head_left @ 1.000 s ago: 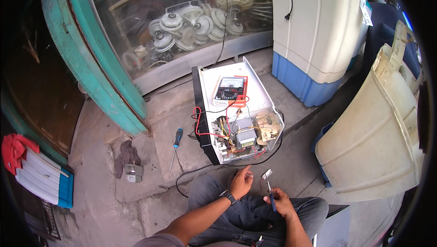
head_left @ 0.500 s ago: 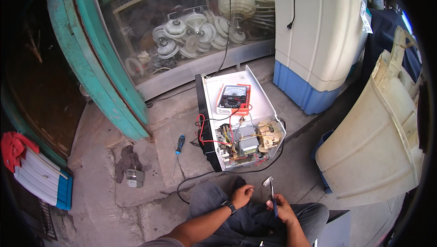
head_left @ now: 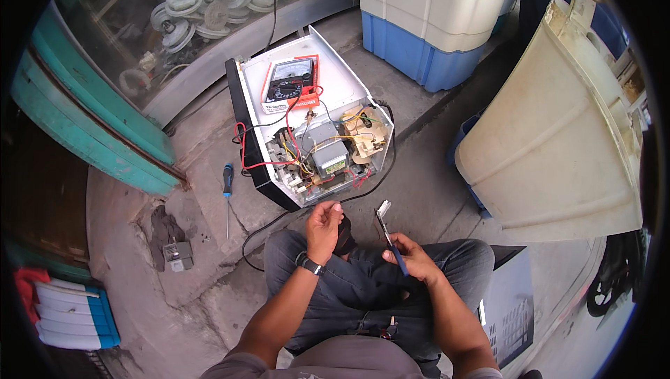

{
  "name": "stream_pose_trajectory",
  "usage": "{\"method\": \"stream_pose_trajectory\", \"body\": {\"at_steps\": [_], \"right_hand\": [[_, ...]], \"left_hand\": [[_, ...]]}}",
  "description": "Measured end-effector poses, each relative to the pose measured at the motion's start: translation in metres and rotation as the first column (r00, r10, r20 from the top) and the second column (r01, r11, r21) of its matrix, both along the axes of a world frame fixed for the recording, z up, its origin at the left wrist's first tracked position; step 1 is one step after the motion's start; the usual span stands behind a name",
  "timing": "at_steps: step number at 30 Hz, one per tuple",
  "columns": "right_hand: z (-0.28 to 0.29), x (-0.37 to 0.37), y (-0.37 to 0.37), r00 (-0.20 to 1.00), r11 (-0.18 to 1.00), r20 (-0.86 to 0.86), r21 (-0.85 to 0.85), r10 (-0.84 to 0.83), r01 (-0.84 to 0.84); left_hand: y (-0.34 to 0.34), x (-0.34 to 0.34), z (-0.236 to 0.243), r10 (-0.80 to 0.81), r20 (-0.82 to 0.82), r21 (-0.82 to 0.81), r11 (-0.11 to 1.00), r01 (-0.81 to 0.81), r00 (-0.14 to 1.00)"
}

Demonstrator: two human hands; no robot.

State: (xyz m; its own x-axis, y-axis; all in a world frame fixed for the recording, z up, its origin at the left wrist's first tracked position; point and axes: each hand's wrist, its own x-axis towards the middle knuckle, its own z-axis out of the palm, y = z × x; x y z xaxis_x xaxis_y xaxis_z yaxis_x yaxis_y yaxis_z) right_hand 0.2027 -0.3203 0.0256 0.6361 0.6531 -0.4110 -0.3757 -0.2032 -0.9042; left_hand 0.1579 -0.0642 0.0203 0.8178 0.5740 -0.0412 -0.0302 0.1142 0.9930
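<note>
In my right hand (head_left: 416, 262) is a slim metal tool with dark blue handles (head_left: 398, 257), possibly pliers; it points up and away from me. A small white piece (head_left: 383, 208) shows at its tip. My left hand (head_left: 322, 231) is raised over my lap, thumb and fingers pinched together; anything between them is too small to see. Just beyond my hands stands an opened microwave oven (head_left: 343, 56), its transformer (head_left: 328, 154) and wiring exposed. An analog multimeter (head_left: 288, 80) in a red-orange frame lies on it, with red and black leads running down among the parts.
A blue-handled screwdriver (head_left: 227, 182) lies on the concrete left of the oven, near a dark rag (head_left: 165, 229) and a small grey metal part (head_left: 179, 255). A black cord loops in front of the oven. Large plastic tubs (head_left: 551, 149) stand right; a perforated panel (head_left: 513, 302) lies beside my knee.
My view has tilted down and turned right, so the oven sits higher and further left in it. My left hand has lifted, its fingers now pinched upward. The right hand still holds the blue-handled tool.
</note>
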Motion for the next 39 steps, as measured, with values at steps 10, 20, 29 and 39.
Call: {"method": "stream_pose_trajectory", "body": {"at_steps": [10, 20, 29, 39], "right_hand": [[0.019, 0.0, 0.001, 0.995, 0.94, -0.094, 0.342, 0.039, -0.005], [0.013, 0.0, -0.008, 0.999, 0.985, -0.003, 0.167, -0.039, 0.039], [0.008, 0.001, -0.005, 0.981, 0.889, -0.159, 0.425, -0.115, 0.173], [0.005, 0.001, -0.007, 0.994, 0.969, -0.043, 0.223, -0.097, 0.104]], "left_hand": [[0.113, 0.03, 0.222, -0.012, 0.256, 0.949, 0.195, -0.249, 0.967], [0.15, 0.057, 0.171, 0.026, 0.01, 0.974, 0.224, -0.015, 1.0], [0.144, 0.056, 0.177, -0.004, 0.076, 0.992, 0.098, -0.075, 0.997], [0.049, 0.069, 0.19, -0.217, -0.062, 0.997, 0.039, 0.072, 0.974]]}}
